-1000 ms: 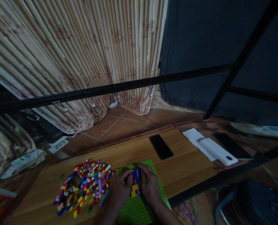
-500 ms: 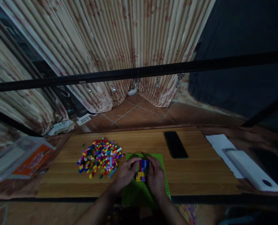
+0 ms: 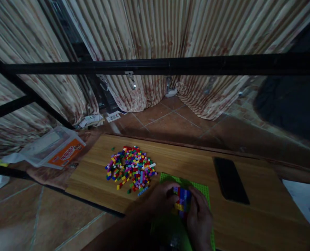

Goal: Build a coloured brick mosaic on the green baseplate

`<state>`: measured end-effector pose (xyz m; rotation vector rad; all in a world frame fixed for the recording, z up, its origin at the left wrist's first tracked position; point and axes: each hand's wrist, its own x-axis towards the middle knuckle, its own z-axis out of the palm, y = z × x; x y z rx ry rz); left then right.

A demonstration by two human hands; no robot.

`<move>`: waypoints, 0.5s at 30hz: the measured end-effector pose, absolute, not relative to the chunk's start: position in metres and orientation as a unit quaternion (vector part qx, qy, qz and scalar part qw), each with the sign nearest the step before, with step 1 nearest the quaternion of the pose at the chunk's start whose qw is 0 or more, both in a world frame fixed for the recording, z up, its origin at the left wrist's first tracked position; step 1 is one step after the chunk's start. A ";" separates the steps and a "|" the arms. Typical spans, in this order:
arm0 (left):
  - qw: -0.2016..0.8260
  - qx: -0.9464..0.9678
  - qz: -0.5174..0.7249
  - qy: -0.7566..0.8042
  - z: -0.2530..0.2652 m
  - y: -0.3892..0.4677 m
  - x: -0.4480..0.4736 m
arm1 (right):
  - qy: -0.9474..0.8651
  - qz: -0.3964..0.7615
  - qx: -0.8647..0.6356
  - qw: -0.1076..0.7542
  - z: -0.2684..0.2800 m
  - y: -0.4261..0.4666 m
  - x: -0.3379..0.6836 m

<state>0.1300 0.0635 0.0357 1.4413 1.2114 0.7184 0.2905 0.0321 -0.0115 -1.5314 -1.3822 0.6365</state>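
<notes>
A small block of joined toy bricks (image 3: 182,199), in blue, red, yellow and purple, is between my two hands over a green studded baseplate (image 3: 204,189). My left hand (image 3: 162,197) is closed at its left side, thumb and fingers against the bricks. Along the right side my right hand (image 3: 200,216) curls its fingers round the far corner. Whether the block is fixed to the baseplate or lifted off it I cannot tell. To the left lies a heap of loose coloured bricks (image 3: 134,167), with a long blue brick (image 3: 142,191) at its near edge.
The wooden table (image 3: 92,174) carries a black phone (image 3: 230,179) on the right. A clear plastic box (image 3: 49,146) with an orange label stands beyond the left end. White paper (image 3: 301,200) lies at the far right. A black metal bar (image 3: 155,67) crosses in front of the curtains.
My view has turned to the left, so the table and hands appear farther right and tilted. Both hands stay at the brick block; the left thumb now lies nearer its middle.
</notes>
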 end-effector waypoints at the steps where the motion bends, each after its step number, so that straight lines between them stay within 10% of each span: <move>1: 0.533 0.606 0.307 0.504 0.035 0.063 0.130 | -0.565 0.258 -0.629 0.469 -0.012 0.032 0.291; 15: 0.446 0.616 0.366 0.537 0.018 0.058 0.140 | -0.575 0.227 -0.631 0.468 -0.012 0.035 0.294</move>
